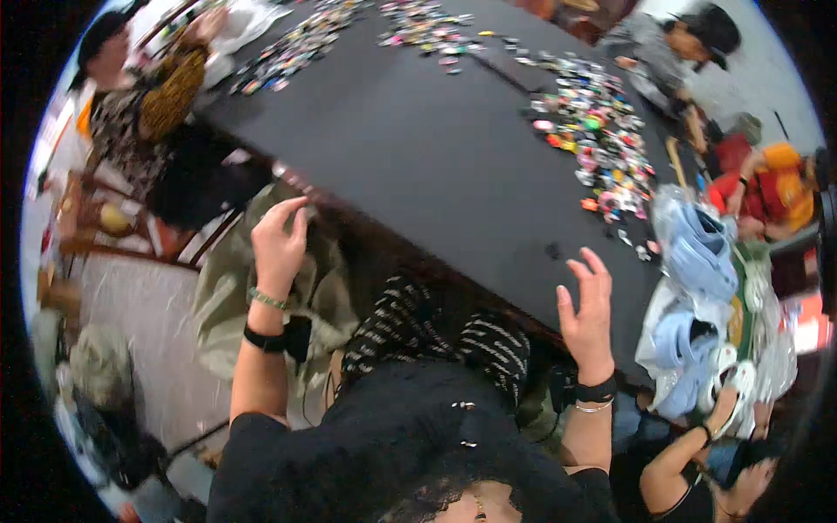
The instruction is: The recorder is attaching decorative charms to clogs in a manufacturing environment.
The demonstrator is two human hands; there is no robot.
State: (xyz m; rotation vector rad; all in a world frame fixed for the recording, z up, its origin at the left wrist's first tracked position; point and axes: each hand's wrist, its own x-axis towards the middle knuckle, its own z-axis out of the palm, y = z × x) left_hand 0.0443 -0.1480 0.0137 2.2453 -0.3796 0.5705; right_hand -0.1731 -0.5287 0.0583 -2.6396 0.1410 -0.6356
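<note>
My L hand (279, 240) & R hand (587, 318): thumbs apart, grips empty. Pile of colourful pcs (602, 139) at R's 12 o'clock, long axis approx 11-to-5.

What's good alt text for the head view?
A person's bare left hand and right hand, both apparently empty, are raised near the close edge of a dark table. Small colourful pieces lie scattered along its far and right sides. Pale blue shoes sit at the right; other people are nearby.
</note>
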